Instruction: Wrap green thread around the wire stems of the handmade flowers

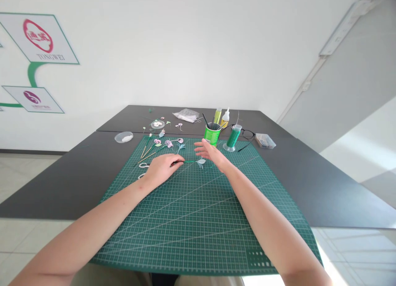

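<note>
My left hand point(163, 167) is closed on the thin green stem of an artificial flower. From its fingertips the stem point(189, 161) runs right to pale blue petals point(201, 162). Above those petals hovers my right hand point(210, 152), fingers stretched out and apart, with nothing visible in them. White scissors handles point(142, 165) show beside my left wrist; the blades are hidden. Just beyond the left hand lie purple flowers point(168, 143) and several wooden sticks point(146, 156). Behind the right hand stands a green can point(212, 134) with dark-handled tools.
A green cutting mat point(198, 220) covers the dark table's front. Behind it stand a glue bottle point(225, 119) and green spool point(234, 137), with eyeglasses point(248, 134) and a clear box point(265, 140) rightward. Small dishes point(124, 137) and a plastic bag point(186, 115) lie left and back.
</note>
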A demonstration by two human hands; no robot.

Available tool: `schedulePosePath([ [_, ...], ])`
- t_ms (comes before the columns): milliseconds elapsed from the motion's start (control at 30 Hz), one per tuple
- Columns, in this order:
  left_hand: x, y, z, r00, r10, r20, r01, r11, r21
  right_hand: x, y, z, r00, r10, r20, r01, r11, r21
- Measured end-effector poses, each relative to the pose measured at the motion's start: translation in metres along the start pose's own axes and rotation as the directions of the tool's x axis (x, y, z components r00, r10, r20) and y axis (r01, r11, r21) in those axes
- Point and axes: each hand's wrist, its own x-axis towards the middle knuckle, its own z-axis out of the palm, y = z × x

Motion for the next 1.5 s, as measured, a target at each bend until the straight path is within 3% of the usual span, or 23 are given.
schedulePosePath([
  [100,0.001,0.0,0.0,1.0,-0.013,0.022,0.015,0.998,-0.063,-0.003,-0.004,-0.005,0.982,0.138,0.131,-0.134,0.99,-0.039],
  [200,0.002,-0.001,0.0,0.999,-0.023,0.031,0.026,0.994,-0.11,-0.007,-0.008,-0.011,0.964,0.177,0.199,-0.144,0.975,-0.17],
  [367,0.001,-0.001,-0.001,0.999,-0.021,0.037,0.026,0.992,-0.123,-0.013,-0.014,-0.02,0.996,-0.015,0.092,0.031,0.984,-0.173],
  [533,0.001,0.001,0.001,0.999,0.008,0.046,-0.004,0.995,-0.1,-0.015,-0.017,-0.021,0.981,-0.179,0.075,0.184,0.981,-0.058],
  [767,0.002,-0.001,0.001,0.999,-0.007,0.031,0.01,0.994,-0.109,-0.01,-0.013,-0.019,0.96,-0.269,-0.082,0.268,0.963,-0.032],
  [867,0.002,-0.001,0.001,0.999,-0.013,0.038,0.016,0.995,-0.103,-0.01,-0.013,-0.021,0.951,-0.303,-0.061,0.303,0.953,-0.001],
  [1067,0.002,-0.001,0.0,1.0,-0.022,-0.015,0.02,0.994,-0.11,-0.011,-0.011,-0.021,0.94,-0.337,0.051,0.341,0.925,-0.166],
  [1300,0.001,-0.001,0.0,0.999,-0.013,-0.039,0.013,1.0,0.007,-0.012,-0.013,-0.021,0.924,-0.378,0.057,0.382,0.914,-0.135],
  [1500,0.0,0.002,0.002,0.999,0.021,-0.025,-0.021,1.0,0.009,-0.013,-0.014,-0.021,0.916,-0.393,0.074,0.4,0.909,-0.115],
])
